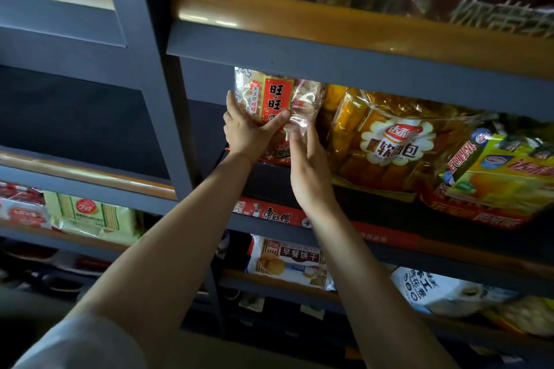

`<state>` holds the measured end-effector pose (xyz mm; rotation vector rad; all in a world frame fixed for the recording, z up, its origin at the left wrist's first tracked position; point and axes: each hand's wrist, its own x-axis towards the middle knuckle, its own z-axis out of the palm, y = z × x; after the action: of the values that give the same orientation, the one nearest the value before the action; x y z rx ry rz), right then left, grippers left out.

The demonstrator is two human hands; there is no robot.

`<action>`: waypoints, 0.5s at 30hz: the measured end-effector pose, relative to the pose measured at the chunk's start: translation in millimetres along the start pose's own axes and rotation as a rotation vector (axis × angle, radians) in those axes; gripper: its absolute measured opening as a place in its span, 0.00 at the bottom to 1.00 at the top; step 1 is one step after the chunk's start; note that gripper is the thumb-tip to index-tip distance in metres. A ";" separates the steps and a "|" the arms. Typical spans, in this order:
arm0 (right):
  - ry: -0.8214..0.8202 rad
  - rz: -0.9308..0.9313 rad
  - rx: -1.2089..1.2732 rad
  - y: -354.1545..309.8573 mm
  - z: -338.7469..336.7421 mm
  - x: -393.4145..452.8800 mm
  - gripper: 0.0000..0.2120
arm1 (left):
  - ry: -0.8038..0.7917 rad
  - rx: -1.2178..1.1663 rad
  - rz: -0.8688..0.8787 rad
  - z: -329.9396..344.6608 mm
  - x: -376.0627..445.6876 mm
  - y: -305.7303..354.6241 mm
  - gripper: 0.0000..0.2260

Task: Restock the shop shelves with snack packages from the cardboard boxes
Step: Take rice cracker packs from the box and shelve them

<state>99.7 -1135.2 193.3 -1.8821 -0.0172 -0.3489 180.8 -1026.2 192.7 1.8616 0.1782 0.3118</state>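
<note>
Reaching up to the middle shelf (353,70) of a dark blue rack, both bare arms meet at a clear rice cracker bag (277,99) with a red label, which stands upright at the left end of that shelf, its top tucked under the shelf board above. The left hand (248,132) has its grip on the bag's lower left part: the fingers lie up along the bag's left edge and the thumb crosses the front just under the red label, so the bag is clasped between them. The right hand (310,171) is released, its fingers straight and close together, with the fingertips against the crinkled clear film at the bag's lower right. Just beside the bag on the right leans a large yellow bread bag (398,141), and further right lies a green and yellow packet (506,180). On the shelf below, between the two forearms, sits a biscuit pack (287,260) with a white and blue wrapper; a white bag (431,287) lies to its right. In the left bay, lower down, pale green wafer packs (96,216) rest on their shelf. A grey sleeve (75,344) shows at the bottom left corner.
</note>
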 end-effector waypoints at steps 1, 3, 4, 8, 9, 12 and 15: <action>-0.009 0.013 0.001 1.2 1.5 2.1 0.30 | -0.015 0.014 -0.001 -1.6 0.3 -0.4 0.59; -0.012 0.089 0.004 0.1 2.3 8.3 0.30 | -0.040 0.062 -0.011 -6.5 -2.4 -0.9 0.58; -0.007 0.117 0.004 -1.3 1.2 10.5 0.31 | -0.047 0.098 -0.019 -9.6 -5.0 -2.3 0.57; -0.007 0.139 0.015 -3.3 -1.7 9.8 0.31 | 0.010 0.225 -0.020 -21.5 -22.1 -15.1 0.48; -0.005 0.142 0.021 -2.5 -1.4 9.4 0.31 | 0.001 0.219 -0.018 -23.2 -26.5 -16.1 0.45; 0.012 0.142 0.047 -2.0 -1.1 9.7 0.30 | -0.102 0.141 0.000 -23.4 -27.4 -14.2 0.42; 0.020 0.152 0.094 -1.1 -2.7 12.8 0.30 | -0.152 0.111 0.058 -26.5 -25.5 -10.4 0.39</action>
<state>111.1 -1139.4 198.3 -1.7749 0.1206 -0.2583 148.8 -1006.0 187.2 1.9941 0.0383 0.2025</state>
